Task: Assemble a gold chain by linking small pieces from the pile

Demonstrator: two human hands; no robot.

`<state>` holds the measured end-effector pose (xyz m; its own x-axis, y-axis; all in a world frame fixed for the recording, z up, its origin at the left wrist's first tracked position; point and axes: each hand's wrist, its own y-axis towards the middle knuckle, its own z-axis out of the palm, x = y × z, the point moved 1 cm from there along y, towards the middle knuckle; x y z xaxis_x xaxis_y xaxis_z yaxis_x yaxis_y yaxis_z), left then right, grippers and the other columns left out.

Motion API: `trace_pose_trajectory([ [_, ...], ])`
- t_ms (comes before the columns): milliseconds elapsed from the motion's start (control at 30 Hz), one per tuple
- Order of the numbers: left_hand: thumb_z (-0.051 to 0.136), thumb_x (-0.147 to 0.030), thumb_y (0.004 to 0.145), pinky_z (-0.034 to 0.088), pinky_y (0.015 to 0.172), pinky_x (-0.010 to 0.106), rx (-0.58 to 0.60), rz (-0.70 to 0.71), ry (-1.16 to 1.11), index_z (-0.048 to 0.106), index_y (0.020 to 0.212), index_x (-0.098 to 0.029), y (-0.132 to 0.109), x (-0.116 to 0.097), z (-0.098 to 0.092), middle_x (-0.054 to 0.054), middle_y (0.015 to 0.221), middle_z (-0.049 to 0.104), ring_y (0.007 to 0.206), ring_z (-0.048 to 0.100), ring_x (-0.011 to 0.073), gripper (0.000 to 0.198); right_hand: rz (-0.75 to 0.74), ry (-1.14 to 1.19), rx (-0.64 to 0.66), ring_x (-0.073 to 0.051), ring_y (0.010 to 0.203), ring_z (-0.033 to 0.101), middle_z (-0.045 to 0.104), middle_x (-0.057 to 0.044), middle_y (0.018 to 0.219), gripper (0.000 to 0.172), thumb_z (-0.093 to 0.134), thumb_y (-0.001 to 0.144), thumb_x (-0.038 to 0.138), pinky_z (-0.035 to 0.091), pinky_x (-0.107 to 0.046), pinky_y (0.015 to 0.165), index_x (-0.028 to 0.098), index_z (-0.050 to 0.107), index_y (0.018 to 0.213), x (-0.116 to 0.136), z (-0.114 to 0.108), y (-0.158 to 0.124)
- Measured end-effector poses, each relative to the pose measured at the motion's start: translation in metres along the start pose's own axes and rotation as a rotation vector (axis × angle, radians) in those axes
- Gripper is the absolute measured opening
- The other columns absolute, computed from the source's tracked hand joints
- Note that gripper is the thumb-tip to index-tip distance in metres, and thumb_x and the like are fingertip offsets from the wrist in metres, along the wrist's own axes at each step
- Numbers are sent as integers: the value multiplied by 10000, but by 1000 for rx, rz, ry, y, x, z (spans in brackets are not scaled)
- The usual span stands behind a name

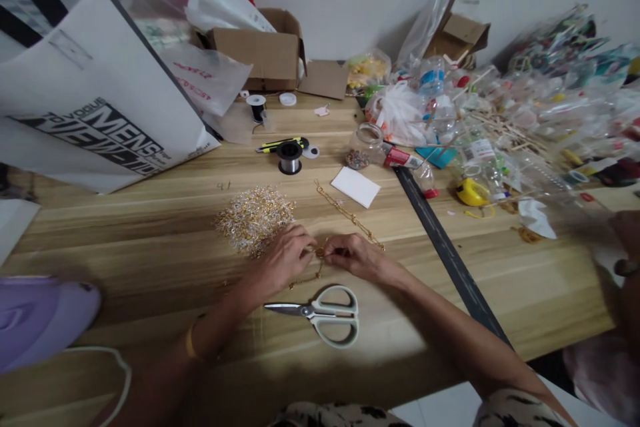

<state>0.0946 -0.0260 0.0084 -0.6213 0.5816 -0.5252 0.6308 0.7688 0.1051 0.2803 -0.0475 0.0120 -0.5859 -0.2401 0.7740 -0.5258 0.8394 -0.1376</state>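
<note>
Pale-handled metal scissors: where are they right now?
In the head view, the scissors lie low centre on the light wooden table, just below the left hand and right hand, blades pointing left.

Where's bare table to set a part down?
Free: table between purple object and gold-silver pile; also right of black strip, nearer than white scrap. Crowded: back right, with bottles and bags; around left hand, between pile and scissors.

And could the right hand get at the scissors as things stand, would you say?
Probably yes: the scissors lie close by the right hand, and nothing covers them. It seems to be pinching a small gold piece, though, so may have to let go first.
</note>
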Motion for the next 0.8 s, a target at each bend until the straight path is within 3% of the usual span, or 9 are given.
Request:
trace_pose_trajectory([
  [333, 585, -175, 782, 418, 767, 342, -42, -67, 98, 621, 772, -170, -11, 0, 10, 48, 816, 605, 850, 500, 212, 38, 8, -72, -124, -105, 609, 483, 608, -21, 720, 98, 527, 817, 164, 324, -206, 572, 128, 618, 816, 4, 8, -2],
  [800, 584, -188, 803, 397, 790, 349, -3, -96, 84, 631, 768, -174, -11, 0, 11, 46, 825, 616, 871, 499, 212, 60, 36, -346, -100, -129, 684, 530, 607, -57, 800, 123, 479, 873, 197, 314, -230, 621, 150, 575, 811, 6, 19, -4],
])
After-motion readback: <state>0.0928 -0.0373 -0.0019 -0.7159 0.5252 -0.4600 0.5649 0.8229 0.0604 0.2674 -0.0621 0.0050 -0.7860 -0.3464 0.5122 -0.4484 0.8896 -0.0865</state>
